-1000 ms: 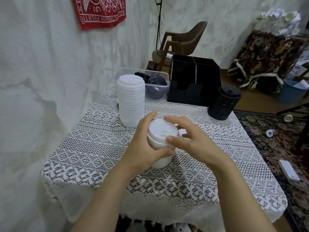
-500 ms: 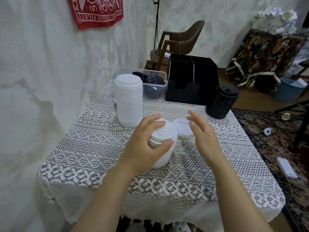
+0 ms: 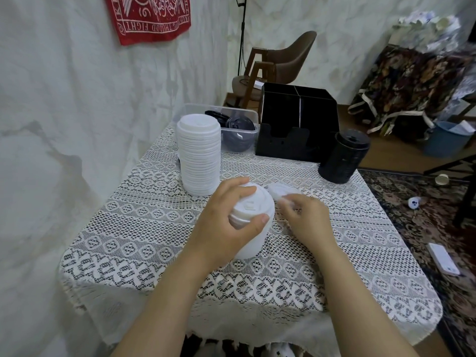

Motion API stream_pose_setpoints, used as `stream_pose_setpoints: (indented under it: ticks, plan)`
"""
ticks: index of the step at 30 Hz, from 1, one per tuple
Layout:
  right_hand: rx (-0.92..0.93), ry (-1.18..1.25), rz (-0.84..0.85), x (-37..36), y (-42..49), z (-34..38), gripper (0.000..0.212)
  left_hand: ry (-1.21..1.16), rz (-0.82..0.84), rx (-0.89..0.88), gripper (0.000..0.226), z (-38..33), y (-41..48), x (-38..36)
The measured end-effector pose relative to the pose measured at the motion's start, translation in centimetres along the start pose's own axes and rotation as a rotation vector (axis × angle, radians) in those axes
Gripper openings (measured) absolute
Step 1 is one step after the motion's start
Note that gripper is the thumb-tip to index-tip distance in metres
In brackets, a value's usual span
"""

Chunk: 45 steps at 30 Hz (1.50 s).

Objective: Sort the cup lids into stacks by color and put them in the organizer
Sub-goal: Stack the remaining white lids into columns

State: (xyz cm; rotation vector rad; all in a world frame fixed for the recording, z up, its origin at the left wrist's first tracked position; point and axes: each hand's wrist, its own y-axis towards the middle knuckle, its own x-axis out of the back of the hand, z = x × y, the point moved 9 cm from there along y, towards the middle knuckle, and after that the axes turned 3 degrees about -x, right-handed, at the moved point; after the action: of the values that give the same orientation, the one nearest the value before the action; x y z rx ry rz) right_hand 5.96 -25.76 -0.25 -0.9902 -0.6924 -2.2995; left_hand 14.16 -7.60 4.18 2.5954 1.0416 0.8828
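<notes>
1. since half a second ago the right hand is dropping lower and nearer, its fingers now coming down at the near edge of the loose white plastic lid lying on the lace tablecloth. the left hand is staying where it was.
2. the left hand is wrapping round the short stack of white domed plastic lids, thumb across the front and fingers over the far rim, and is holding it standing on the cloth.
3. the right hand is blurring with motion, so i cannot tell whether it is pinching the loose lid or only touching it.
4. as i am judging it, the step is going best by taking the loose lid at its rim, keeping it dome up, and seating it squarely on the short stack while the left hand is steadying that stack.
5. the tall stack of white lids is standing just behind. the stack of black lids is waiting beside the black box organizer, whose compartments are not showing from here. more black lids are lying in the clear plastic bin.
</notes>
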Motion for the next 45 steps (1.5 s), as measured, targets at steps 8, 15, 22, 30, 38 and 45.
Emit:
stream_pose_setpoints:
  ticks: [8,15,22,30,38,45]
  plan:
    - [-0.465,0.733,0.039,1.1,-1.0,-1.4,0.029,0.010,0.006,0.000,0.056,0.0,0.0,-0.1]
    - [-0.648,0.707,0.055,1.6,-1.5,-3.9,0.019,0.002,0.012,-0.005,0.055,0.0,0.1,-0.1]
    - [-0.447,0.066,-0.078,4.4,-0.5,-4.8,0.028,-0.003,0.003,-0.003,0.056,0.0,0.0,0.0]
    - [-0.162,0.120,0.246,0.5,-0.4,-2.7,0.079,-0.015,0.007,0.012,0.059,0.2,0.1,-0.1]
    - [-0.098,0.261,0.137,1.8,-0.2,-0.8,0.073,-0.026,0.014,0.029,0.054,0.0,-0.1,-0.1]
    - [0.140,0.550,0.202,5.2,-1.2,7.5,0.069,-0.162,0.005,0.126,0.074,0.9,-0.5,-0.1]
